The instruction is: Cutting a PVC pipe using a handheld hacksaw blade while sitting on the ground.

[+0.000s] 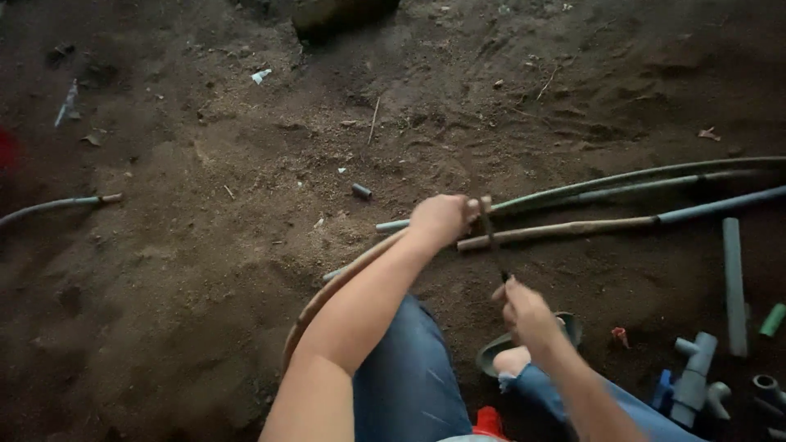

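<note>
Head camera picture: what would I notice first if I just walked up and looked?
First, the two bare hands in the middle: the left hand and the right hand grip the two ends of a thin dark strip between them. Behind them, long pipes lie across the brown dirt ground toward the right edge. At the lower right sits a heap of grey and blue pipe fittings.

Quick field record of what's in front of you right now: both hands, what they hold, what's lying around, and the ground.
left hand: closed on top end of thin dark strip
right hand: pinches strip's lower end
strip: taut between hands, kind unclear
pipes: long grey plastic pipes on ground beyond hands
fittings: grey plastic pipe fittings at lower right
ground: loose brown soil
</note>
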